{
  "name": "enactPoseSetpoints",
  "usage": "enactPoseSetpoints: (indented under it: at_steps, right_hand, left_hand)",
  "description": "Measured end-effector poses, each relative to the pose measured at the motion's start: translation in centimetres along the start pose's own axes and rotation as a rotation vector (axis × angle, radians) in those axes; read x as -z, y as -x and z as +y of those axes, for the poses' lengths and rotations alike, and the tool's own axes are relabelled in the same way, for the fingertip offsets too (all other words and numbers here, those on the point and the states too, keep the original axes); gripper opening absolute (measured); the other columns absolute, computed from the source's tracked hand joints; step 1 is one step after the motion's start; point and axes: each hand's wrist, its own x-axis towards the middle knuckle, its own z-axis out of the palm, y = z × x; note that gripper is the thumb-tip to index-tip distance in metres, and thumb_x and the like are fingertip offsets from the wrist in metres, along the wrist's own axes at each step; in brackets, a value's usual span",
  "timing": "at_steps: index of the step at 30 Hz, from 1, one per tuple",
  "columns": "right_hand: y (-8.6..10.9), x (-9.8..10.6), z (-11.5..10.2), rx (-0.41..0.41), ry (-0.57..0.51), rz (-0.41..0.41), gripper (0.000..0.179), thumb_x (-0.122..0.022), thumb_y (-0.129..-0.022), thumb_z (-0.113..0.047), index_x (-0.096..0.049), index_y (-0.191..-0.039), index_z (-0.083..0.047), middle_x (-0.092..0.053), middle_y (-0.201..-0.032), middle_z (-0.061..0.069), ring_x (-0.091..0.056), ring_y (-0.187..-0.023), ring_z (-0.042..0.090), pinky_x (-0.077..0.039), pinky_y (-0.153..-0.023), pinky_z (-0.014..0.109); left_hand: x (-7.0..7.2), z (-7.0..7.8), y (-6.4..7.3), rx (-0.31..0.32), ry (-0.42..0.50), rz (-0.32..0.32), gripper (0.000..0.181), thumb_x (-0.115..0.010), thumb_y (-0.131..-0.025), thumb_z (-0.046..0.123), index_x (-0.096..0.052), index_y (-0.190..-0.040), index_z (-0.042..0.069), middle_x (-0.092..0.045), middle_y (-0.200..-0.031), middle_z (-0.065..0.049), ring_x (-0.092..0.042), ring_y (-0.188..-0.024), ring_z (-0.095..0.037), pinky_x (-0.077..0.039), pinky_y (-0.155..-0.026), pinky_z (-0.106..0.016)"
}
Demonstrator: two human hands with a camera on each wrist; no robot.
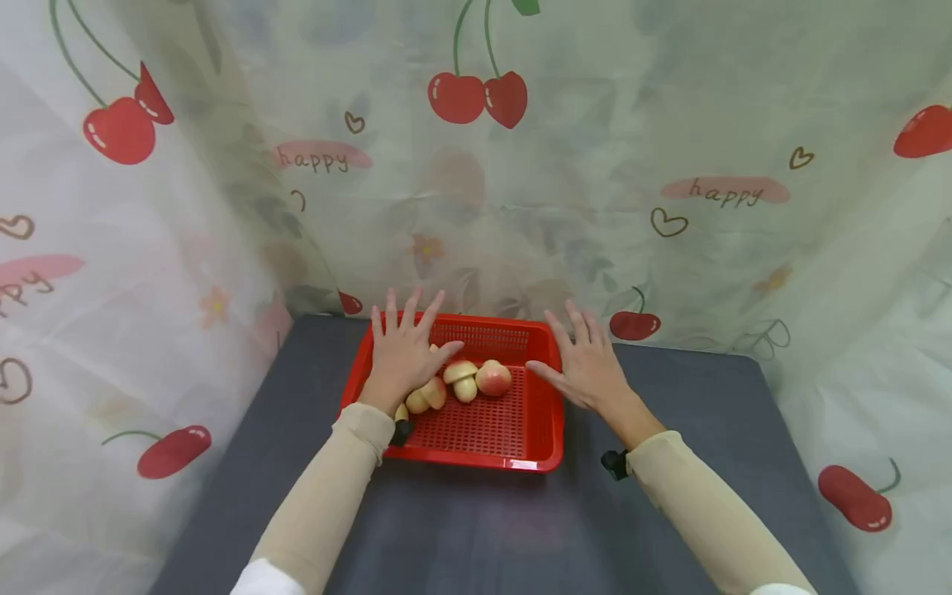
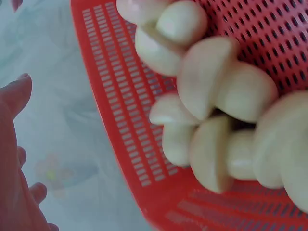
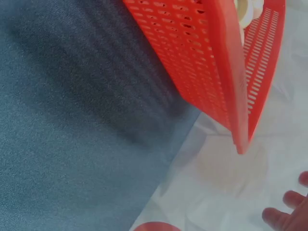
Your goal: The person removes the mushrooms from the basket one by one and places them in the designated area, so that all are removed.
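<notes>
The dark table (image 1: 446, 537) lies beneath the basket and reaches out past its near side. The red basket (image 1: 549, 413) rests on it, its long axis running left to right. It looks like thin, stiff plastic, probably light and a little slick; the rims at its two short ends seem the best hold. The left hand (image 1: 402, 359) is over the basket's left end, fingers spread; the right hand (image 1: 589, 368) is at its right end, fingers also spread. Neither pinches anything; whether the right touches the rim, I cannot tell. The mushrooms (image 1: 464, 388) lie inside the basket, towards its left and far sides. The middle one's stem points to the basket's near side. They look smooth and firm, perhaps easily bruised, so a grip round the cap should suit.
</notes>
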Motion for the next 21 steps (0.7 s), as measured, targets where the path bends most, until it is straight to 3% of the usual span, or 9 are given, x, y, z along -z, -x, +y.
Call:
enactPoseSetpoints:
  at_steps: [3,6,15,21]
  right_hand:
    - [-0.1,0.1,-0.3,0.043,-0.016,0.009,0.092,-0.053,-0.093,-0.070,-0.019,-0.164,-0.021,-0.019,-0.169,0.018,-0.029,-0.151,0.043,-0.034,-0.120,0.061]
    - [-0.2,0.1,-0.6,0.064,-0.040,0.009,0.090,-0.056,-0.094,-0.067,-0.022,-0.163,-0.020,-0.027,-0.166,0.018,-0.034,-0.148,0.042,-0.039,-0.117,0.059]
    - [-0.8,-0.1,-2.1,0.093,-0.200,-0.020,0.083,-0.069,-0.092,-0.054,-0.034,-0.158,-0.018,-0.040,-0.157,0.013,-0.041,-0.144,0.034,-0.045,-0.114,0.055]
    - [-1.1,-0.1,-3.1,0.058,-0.318,-0.070,0.080,-0.072,-0.092,-0.048,-0.036,-0.156,-0.015,-0.044,-0.152,0.014,-0.046,-0.139,0.034,-0.045,-0.114,0.054]
  left_hand:
    - [0.3,-1.0,0.4,0.014,-0.006,-0.004,0.085,-0.045,-0.095,0.073,-0.010,-0.164,0.038,-0.005,-0.174,-0.005,0.008,-0.159,-0.045,0.002,-0.124,-0.069]
    - [0.7,-1.9,0.7,0.027,-0.004,-0.008,0.085,-0.045,-0.095,0.074,-0.011,-0.164,0.038,-0.006,-0.174,-0.006,0.007,-0.159,-0.045,0.001,-0.124,-0.070]
    - [1.6,-4.8,1.9,0.068,0.040,-0.047,0.087,-0.053,-0.095,0.068,-0.010,-0.164,0.037,-0.009,-0.172,-0.011,0.005,-0.158,-0.048,0.000,-0.123,-0.071]
    - [1.8,-7.2,2.8,0.072,0.071,-0.099,0.094,-0.061,-0.091,0.067,-0.010,-0.164,0.036,-0.011,-0.172,-0.013,0.000,-0.156,-0.051,-0.002,-0.122,-0.073]
